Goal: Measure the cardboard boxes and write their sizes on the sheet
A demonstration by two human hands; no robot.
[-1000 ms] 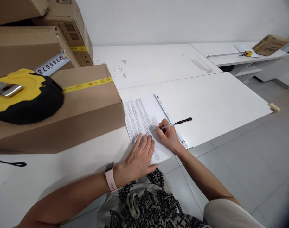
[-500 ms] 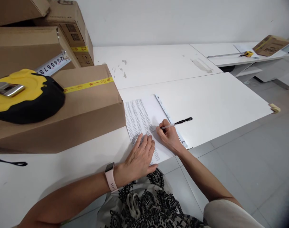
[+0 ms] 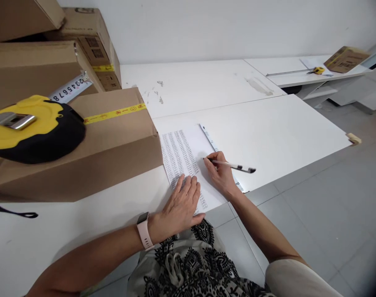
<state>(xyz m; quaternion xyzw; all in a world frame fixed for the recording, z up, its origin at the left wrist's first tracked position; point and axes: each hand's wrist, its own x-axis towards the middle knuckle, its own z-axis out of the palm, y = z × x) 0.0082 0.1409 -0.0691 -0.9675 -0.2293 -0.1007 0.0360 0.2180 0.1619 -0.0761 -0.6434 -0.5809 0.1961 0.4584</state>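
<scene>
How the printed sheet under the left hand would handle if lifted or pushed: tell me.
The printed sheet looks thin, so it would probably be light and sag if lifted by one corner. It lies flat on the smooth-looking white tabletop, so a push might slide it, though the left hand resting on it would likely resist that.

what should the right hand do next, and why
Probably bring the pen to the bare paper right of the columns of writing: the right hand grips the pen with its tip close by, and the left hand rests on the paper.
</scene>
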